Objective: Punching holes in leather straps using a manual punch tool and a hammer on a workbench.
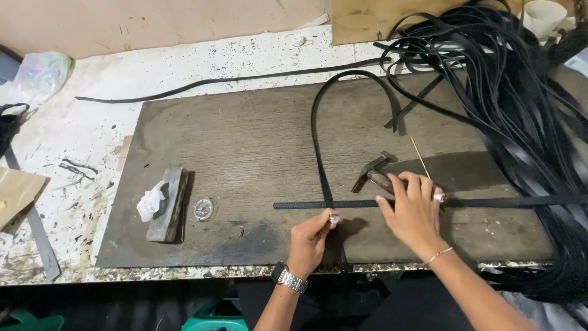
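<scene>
— Two hands on the job: left hand (pixel 311 228) pinches a small silver stud, right hand (pixel 411 207) lies flat, fingers spread, pinning the straight black strap (pixel 490 201) at lower centre of the counter (pixel 245 141).
— Progress?
— Early, I'd judge: one looped strap (pixel 318 147) crosses it, one hammer (pixel 373 171) beside, a whole heap of straps (pixel 520 104) at right untouched.

A small craft workshop, by the look of it: a paint-speckled white bench (pixel 79 153) fills the frame, topped by a worn dark work board (pixel 245 147). At the upper right lies a large heap of black straps (pixel 520 98); a hammer (pixel 370 171) sits right of centre, a grimy block (pixel 168 205) at lower left, and cardboard sheets (pixel 153 21) line the top edge
</scene>
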